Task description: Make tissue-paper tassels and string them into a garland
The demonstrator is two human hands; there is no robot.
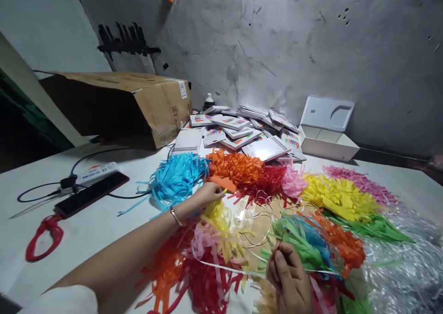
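Observation:
My left hand (pixel 209 194) reaches over the middle of the table with its fingers closed in a pinch. A yellow tip shows at the fingertips, and a yellow paper tassel (pixel 218 217) hangs just below them. My right hand (pixel 290 277) is closed near the front edge, at a thin white string (pixel 231 270) that runs to both sides of it. Something thin and dark sticks up from its fingertips. Beside it lies a green tassel (pixel 294 235). Orange, pink and red tassels (pixel 211 277) spread out in front of me.
Fringed bundles in blue (pixel 180 175), orange (pixel 238 164) and yellow (pixel 339 196) lie across the table. Behind them are piled flat white packs (pixel 238 139), an open white box (pixel 327 141) and a cardboard carton (pixel 166 111). A phone (pixel 92 194) with cables lies left; shiny silver strips (pixel 404 263) right.

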